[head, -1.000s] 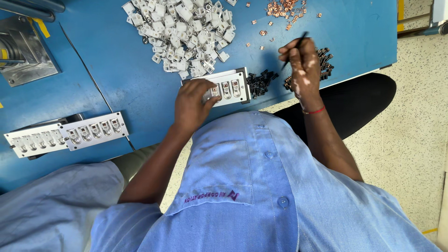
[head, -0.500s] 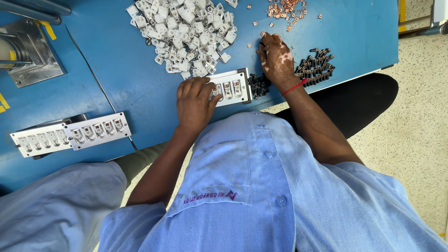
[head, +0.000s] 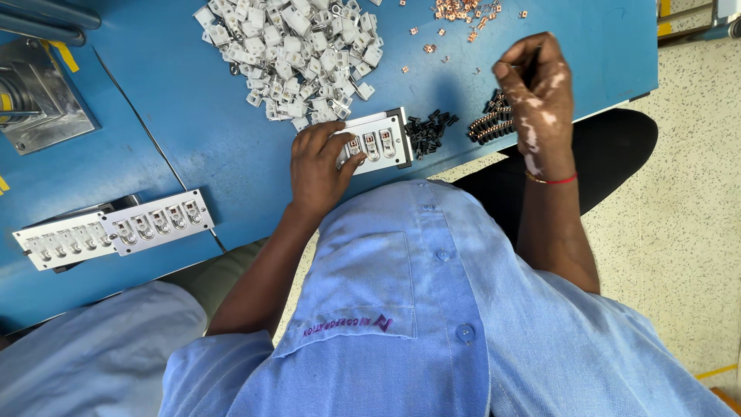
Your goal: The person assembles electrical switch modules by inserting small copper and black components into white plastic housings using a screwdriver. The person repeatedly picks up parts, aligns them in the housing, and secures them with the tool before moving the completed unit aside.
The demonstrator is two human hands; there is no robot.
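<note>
Bright, even overhead light, soft shadows, sharp focus, slight wide-angle edge distortion.

Bench clearance, as I see it: bare blue table point(head: 193, 147) left of white fixture point(head: 378, 139), open passage; heap of white housings point(head: 289, 50) blocks far side; small black parts point(head: 429, 131) crowd fixture's right edge; copper bits point(head: 463, 11) scattered far right; second long fixture point(head: 112, 229) and metal block point(head: 35, 96) occupy left; narrow lane between heap and copper bits
</note>
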